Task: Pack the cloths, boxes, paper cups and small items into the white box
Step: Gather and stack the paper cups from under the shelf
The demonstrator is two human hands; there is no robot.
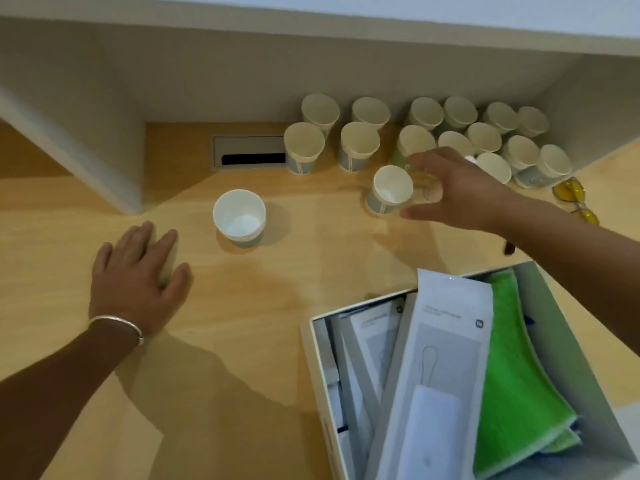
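Several paper cups (358, 143) stand upside down in rows at the back of the wooden desk. One cup (239, 216) stands upright and alone at centre. My right hand (464, 192) reaches out with spread fingers, its fingertips on either side of a tilted cup (391, 190) in front of the rows. My left hand (135, 278) lies on the desk at left, with fingers and thumb curled over a pale paper cup (168, 265) that is mostly hidden. The white box (320, 368) at lower right holds flat white boxes (440, 358) and green cloths (512, 386).
Yellow-lensed glasses (571, 195) lie at the right, behind my right forearm. A grey cable slot (249, 152) is set into the desk at the back. A white shelf partition (69, 143) rises at the left, with a shelf overhead.
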